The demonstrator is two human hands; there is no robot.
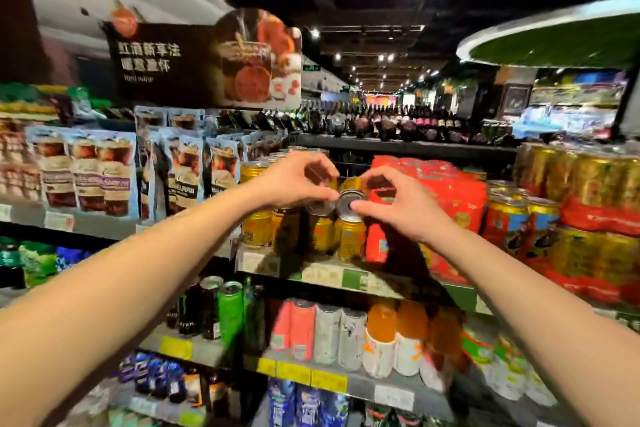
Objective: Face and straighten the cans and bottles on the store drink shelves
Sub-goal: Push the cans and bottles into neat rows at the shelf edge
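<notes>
Gold drink cans stand in a row at the front of the upper shelf [322, 276]. My left hand [294, 180] grips the silver top of one gold can [320, 230] from above, fingers curled round the rim. Beside it, my right hand [401, 201] pinches the lid of the neighbouring gold can [351, 236], thumb on the front of the rim and fingers arched over the back. The two cans touch. More gold cans [258, 225] stand to the left.
Red multipacks [440, 191] sit right of the cans, with shrink-wrapped gold and red can packs [595, 218] further right. Snack pouches [100, 173] hang at left. The lower shelf holds green, pink and white cans [325, 333] and orange bottles [381, 340]. Wine bottles line the top.
</notes>
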